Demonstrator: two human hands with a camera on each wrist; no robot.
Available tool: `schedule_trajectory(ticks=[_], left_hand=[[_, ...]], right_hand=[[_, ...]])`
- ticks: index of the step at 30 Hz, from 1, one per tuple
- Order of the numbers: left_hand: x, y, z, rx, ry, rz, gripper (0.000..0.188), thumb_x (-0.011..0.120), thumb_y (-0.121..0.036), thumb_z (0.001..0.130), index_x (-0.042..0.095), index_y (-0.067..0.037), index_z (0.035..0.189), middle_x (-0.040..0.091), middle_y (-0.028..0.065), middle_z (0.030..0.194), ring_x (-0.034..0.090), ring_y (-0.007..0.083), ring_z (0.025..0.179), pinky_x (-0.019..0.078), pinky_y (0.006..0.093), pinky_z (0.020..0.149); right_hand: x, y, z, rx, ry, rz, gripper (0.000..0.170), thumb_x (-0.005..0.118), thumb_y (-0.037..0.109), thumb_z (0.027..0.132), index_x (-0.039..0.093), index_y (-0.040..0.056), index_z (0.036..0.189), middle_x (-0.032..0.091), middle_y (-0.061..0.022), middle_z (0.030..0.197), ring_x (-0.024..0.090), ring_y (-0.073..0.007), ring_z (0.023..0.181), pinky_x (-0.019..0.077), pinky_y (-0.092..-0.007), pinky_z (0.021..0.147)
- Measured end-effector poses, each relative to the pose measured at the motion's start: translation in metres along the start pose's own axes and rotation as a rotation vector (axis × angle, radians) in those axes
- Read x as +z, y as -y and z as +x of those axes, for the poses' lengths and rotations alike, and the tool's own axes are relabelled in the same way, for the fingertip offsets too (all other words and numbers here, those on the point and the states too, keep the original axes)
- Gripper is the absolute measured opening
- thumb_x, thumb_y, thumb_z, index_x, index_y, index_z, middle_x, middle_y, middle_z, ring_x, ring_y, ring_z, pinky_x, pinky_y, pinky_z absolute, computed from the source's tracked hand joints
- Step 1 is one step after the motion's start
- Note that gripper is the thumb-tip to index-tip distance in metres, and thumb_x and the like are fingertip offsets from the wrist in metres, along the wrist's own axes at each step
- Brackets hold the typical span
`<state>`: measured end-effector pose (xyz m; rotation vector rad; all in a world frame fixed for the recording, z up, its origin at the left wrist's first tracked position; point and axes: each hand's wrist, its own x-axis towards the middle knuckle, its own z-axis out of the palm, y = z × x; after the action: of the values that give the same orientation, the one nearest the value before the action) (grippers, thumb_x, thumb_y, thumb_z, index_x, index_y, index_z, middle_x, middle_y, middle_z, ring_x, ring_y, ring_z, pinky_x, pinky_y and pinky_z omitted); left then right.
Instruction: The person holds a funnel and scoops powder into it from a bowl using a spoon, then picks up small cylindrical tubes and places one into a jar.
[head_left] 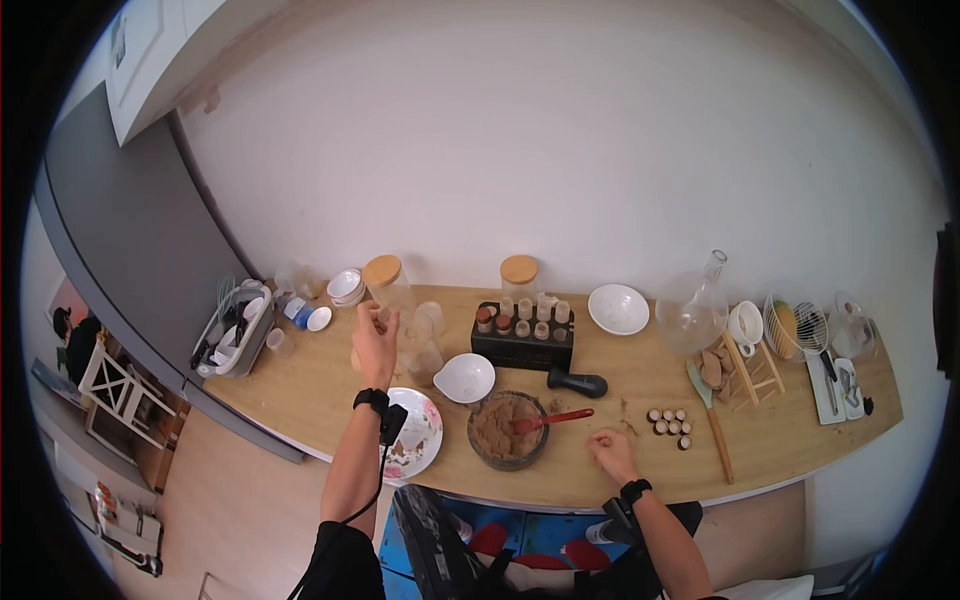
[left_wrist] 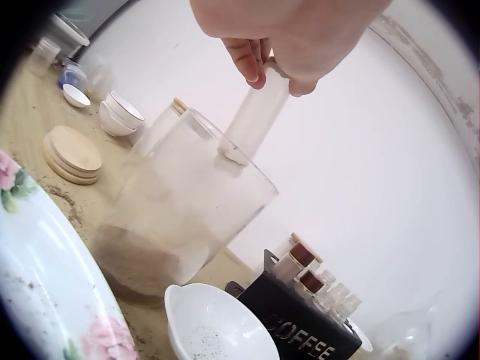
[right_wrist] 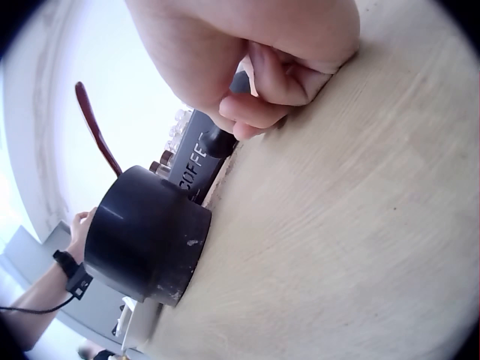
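Observation:
My left hand (head_left: 375,345) pinches the top end of a small clear glass tube (left_wrist: 255,124). The tube tilts, its lower end overlapping the mouth of a wide glass jar (left_wrist: 184,199) in the left wrist view. Brown powder (left_wrist: 139,259) lies at the bottom of that jar. My right hand (head_left: 612,455) rests on the tabletop with loosely curled fingers, nothing visible in them. To its left stands a dark bowl (right_wrist: 142,232) filled with brown powder (head_left: 495,430), a red spatula (head_left: 570,415) leaning in it.
A white spouted bowl (left_wrist: 217,330) and a floral plate (head_left: 435,440) sit near the jar. Behind the dark bowl stands a black COFFEE rack (head_left: 520,350) of small vials, with a black-handled tool (head_left: 577,383) beside it. Several small caps (head_left: 670,415) lie right of my right hand.

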<state>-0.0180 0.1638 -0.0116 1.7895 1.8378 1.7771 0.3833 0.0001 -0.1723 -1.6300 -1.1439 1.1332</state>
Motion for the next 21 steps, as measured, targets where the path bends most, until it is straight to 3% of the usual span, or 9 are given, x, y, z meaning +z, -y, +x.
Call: schedule_trajectory(ticks=[4, 5, 8, 9, 11, 15, 17, 19, 21], left_hand=[[-0.008, 0.002, -0.003, -0.079, -0.154, -0.040, 0.033, 0.071, -0.017, 0.083, 0.049, -0.003, 0.103, 0.058, 0.0072, 0.073, 0.057, 0.0143, 0.062, 0.0432, 0.0285, 0.053], [-0.014, 0.001, -0.006, -0.198, -0.158, -0.175, 0.034, 0.070, -0.019, 0.084, 0.048, -0.003, 0.105, 0.058, 0.0067, 0.073, 0.057, 0.0131, 0.063, 0.0436, 0.0271, 0.053], [-0.026, -0.010, -0.015, -0.380, -0.174, -0.405, 0.033, 0.067, -0.021, 0.088, 0.047, -0.004, 0.108, 0.059, 0.0054, 0.076, 0.056, 0.0106, 0.067, 0.0445, 0.0238, 0.057], [-0.029, -0.012, -0.018, -0.501, -0.184, -0.667, 0.030, 0.065, -0.020, 0.089, 0.048, -0.004, 0.108, 0.059, 0.0045, 0.077, 0.056, 0.0107, 0.068, 0.0448, 0.0228, 0.059], [-0.030, -0.017, -0.026, -0.663, -0.187, -1.105, 0.018, 0.060, -0.017, 0.093, 0.051, -0.006, 0.105, 0.058, 0.0013, 0.079, 0.057, 0.0113, 0.070, 0.0483, 0.0213, 0.065], [-0.019, -0.041, -0.051, -0.848, -0.022, -1.329, 0.013, 0.058, -0.017, 0.094, 0.054, -0.006, 0.100, 0.056, 0.0004, 0.076, 0.059, 0.0120, 0.071, 0.0524, 0.0231, 0.069], [-0.013, -0.064, -0.063, -0.911, 0.069, -1.436, 0.014, 0.058, -0.019, 0.094, 0.055, -0.007, 0.099, 0.061, 0.0050, 0.080, 0.062, 0.0155, 0.074, 0.0534, 0.0215, 0.065], [-0.007, -0.084, -0.073, -0.933, 0.107, -1.433, 0.014, 0.057, -0.020, 0.095, 0.056, -0.007, 0.099, 0.058, 0.0026, 0.077, 0.061, 0.0137, 0.072, 0.0536, 0.0213, 0.066], [-0.003, -0.098, -0.079, -0.951, 0.154, -1.418, 0.015, 0.056, -0.021, 0.095, 0.055, -0.006, 0.098, 0.058, 0.0008, 0.075, 0.062, 0.0124, 0.072, 0.0544, 0.0211, 0.067]], right_hand=[[-0.012, 0.009, -0.006, 0.056, 0.029, 0.194, 0.005, 0.061, 0.006, 0.085, 0.062, 0.0021, 0.087, 0.058, -0.0026, 0.063, 0.050, -0.0078, 0.048, 0.0356, -0.0222, 0.041], [-0.017, 0.021, -0.008, 0.071, 0.003, 0.236, 0.004, 0.060, 0.006, 0.085, 0.062, 0.0024, 0.087, 0.058, -0.0024, 0.064, 0.050, -0.0076, 0.048, 0.0356, -0.0219, 0.042], [-0.044, 0.076, -0.012, -0.061, -0.255, 0.270, 0.002, 0.060, 0.005, 0.087, 0.060, 0.0028, 0.087, 0.055, -0.0008, 0.063, 0.047, -0.0062, 0.047, 0.0325, -0.0206, 0.039], [-0.051, 0.093, -0.009, -0.158, -0.315, 0.346, 0.003, 0.060, 0.006, 0.087, 0.060, 0.0028, 0.087, 0.055, -0.0002, 0.063, 0.046, -0.0057, 0.046, 0.0312, -0.0202, 0.038], [-0.058, 0.164, -0.018, -0.229, -0.239, 0.334, 0.006, 0.061, 0.007, 0.087, 0.059, 0.0023, 0.090, 0.055, 0.0008, 0.065, 0.046, -0.0049, 0.048, 0.0295, -0.0193, 0.038], [-0.015, 0.269, -0.022, -0.437, 0.104, 0.173, 0.022, 0.065, 0.012, 0.086, 0.057, 0.0026, 0.104, 0.062, -0.0029, 0.074, 0.054, -0.0056, 0.055, 0.0394, -0.0187, 0.043], [0.017, 0.297, -0.019, -0.533, 0.270, 0.026, 0.041, 0.069, 0.017, 0.083, 0.052, 0.0017, 0.118, 0.065, -0.0075, 0.087, 0.063, -0.0109, 0.066, 0.0494, -0.0230, 0.055], [0.047, 0.308, -0.011, -0.635, 0.305, -0.143, 0.055, 0.074, 0.023, 0.079, 0.049, 0.0024, 0.123, 0.061, -0.0140, 0.105, 0.066, -0.0169, 0.075, 0.0518, -0.0290, 0.066], [0.066, 0.310, -0.001, -0.689, 0.319, -0.215, 0.052, 0.073, 0.019, 0.080, 0.048, 0.0033, 0.123, 0.060, -0.0121, 0.104, 0.066, -0.0152, 0.074, 0.0517, -0.0271, 0.062]])
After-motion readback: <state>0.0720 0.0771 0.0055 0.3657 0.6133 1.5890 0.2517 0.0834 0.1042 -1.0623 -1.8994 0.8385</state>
